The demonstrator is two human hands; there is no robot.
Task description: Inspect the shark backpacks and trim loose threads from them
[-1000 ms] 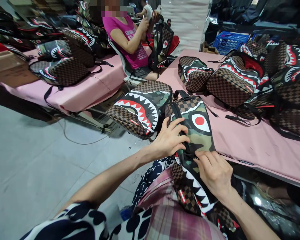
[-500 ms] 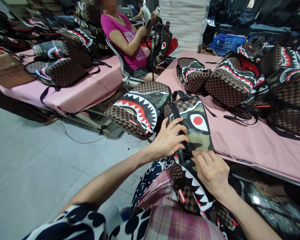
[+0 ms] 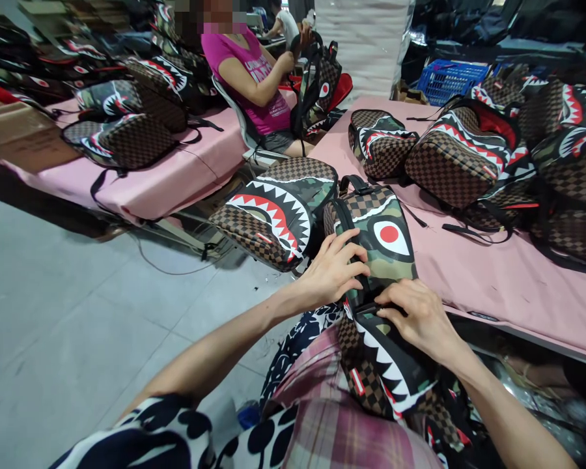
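Observation:
A backpack (image 3: 393, 267) with brown checks, camouflage, shark teeth and a red-and-white eye leans between my lap and the table edge. My left hand (image 3: 339, 270) grips its left side along the black zipper band, fingers bent and spaced over it. Lower down, my right hand (image 3: 417, 319) pinches a thin black strip at the pocket edge between thumb and forefinger. Whether that strip is a zipper tape or a piping is unclear. Against the bag's left side rests a second shark-mouth backpack (image 3: 273, 212), jutting past the table edge and touched by neither hand.
Several similar backpacks (image 3: 459, 150) lie on the pink table (image 3: 469, 270) to the right. More bags (image 3: 131, 140) sit on another pink table at left, beside a cardboard box (image 3: 29, 140). Across from me a seated person (image 3: 251, 71) handles a backpack. A blue crate (image 3: 449, 81) stands behind.
My right hand has risen slightly and its thumb and forefinger now show pinching the black strip. My left hand keeps its place on the bag. The view has shifted slightly.

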